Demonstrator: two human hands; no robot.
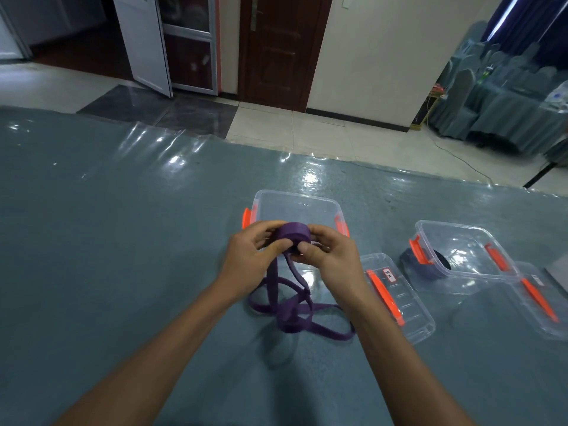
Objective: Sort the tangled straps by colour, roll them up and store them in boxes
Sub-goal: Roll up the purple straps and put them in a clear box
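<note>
- Head view: we see one purple strap (293, 238), flat woven webbing. Part of it is wound into a tight round coil held up at the centre of the frame.
- The rest hangs down from the coil and lies in loose, crossing loops on the table (123, 241) at six o'clock from it.
- Our left hand (249, 259) grips the coil's nine o'clock side. Its fingers are curled round the back and the thumb presses on the strap where it leaves the coil.
- Our right hand (332, 259) pinches the three o'clock side between thumb and bent fingers.
- We count two clear plastic boxes, rectangular with rounded corners and orange latches. One box (295, 204) sits at twelve o'clock, just behind the hands.
- The second box (461, 250) is at three o'clock, well apart.
- We count two clear lids, each with an orange bar. One lid (408, 318) lies at four o'clock, and the second lid (544, 315) is further out near the right edge.
- One dark roll (421, 267) sits at the second box's near-left corner; we cannot tell whether it is inside or beside it.
- The table is covered in dull blue-grey cloth under a glossy, wrinkled plastic sheet (172, 142).
</note>
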